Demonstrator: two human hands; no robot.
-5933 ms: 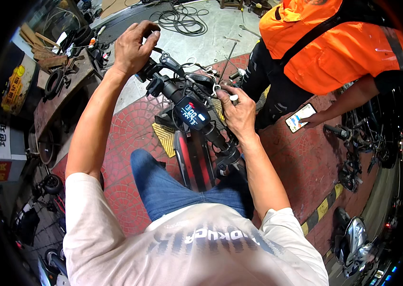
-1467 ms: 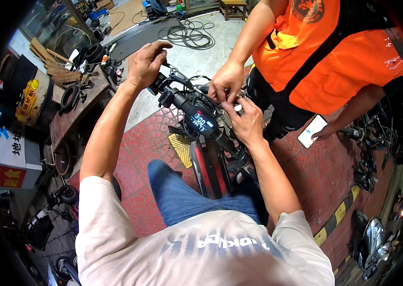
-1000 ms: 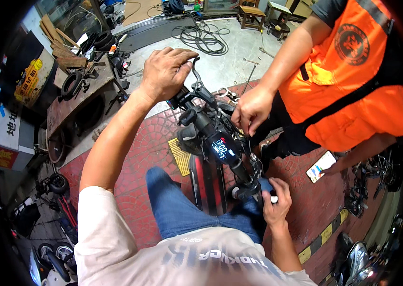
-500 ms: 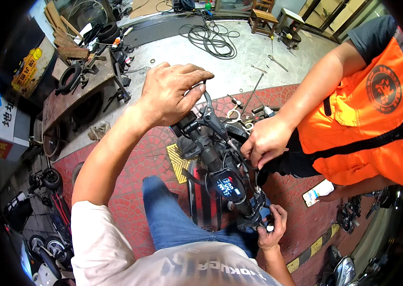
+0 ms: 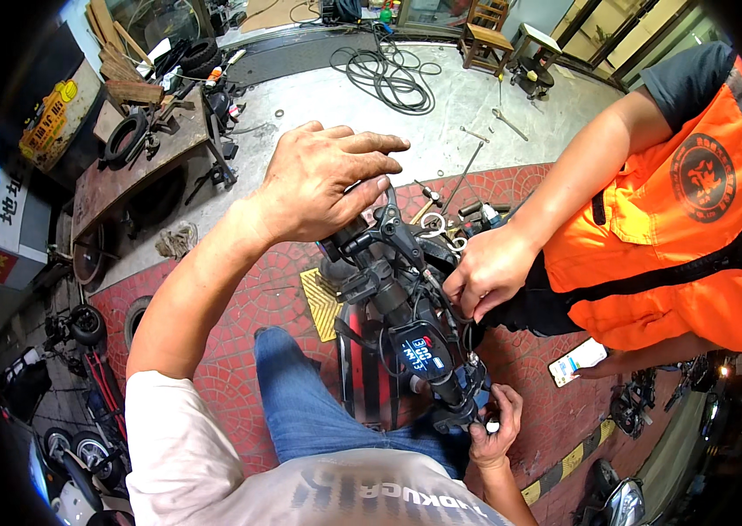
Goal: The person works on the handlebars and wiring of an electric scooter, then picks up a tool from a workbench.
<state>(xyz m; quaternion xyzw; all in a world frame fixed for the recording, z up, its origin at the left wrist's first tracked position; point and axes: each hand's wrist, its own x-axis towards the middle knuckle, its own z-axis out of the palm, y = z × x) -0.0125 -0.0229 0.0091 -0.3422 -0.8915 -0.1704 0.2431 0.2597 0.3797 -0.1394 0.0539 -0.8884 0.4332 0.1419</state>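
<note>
Between my arms stands an electric scooter, its black handlebar (image 5: 391, 301) running diagonally and its display (image 5: 424, 353) lit. My left hand (image 5: 323, 180) lies over the far handlebar end, fingers stretched out above the brake lever (image 5: 399, 235). At the near end, my right hand (image 5: 497, 425) curls around the handlebar grip, which it mostly hides; a small white piece shows by the fingers. A co-worker's hand (image 5: 492, 270), fingers bent down, is at the cables (image 5: 443, 302) beside the display. The scooter's red and black deck (image 5: 366, 368) shows below.
The co-worker wears an orange vest (image 5: 651, 228) and holds a phone (image 5: 577, 361) low down. Tools, including a wrench (image 5: 509, 124), lie on the floor beyond. A cluttered workbench (image 5: 138, 184) stands left, a coiled hose (image 5: 388, 79) farther back. Other scooters (image 5: 95, 368) stand at lower left.
My left hand's fingers have spread a little over the lever. The handlebar has shifted slightly down in view. The co-worker's phone appears lower and farther left.
</note>
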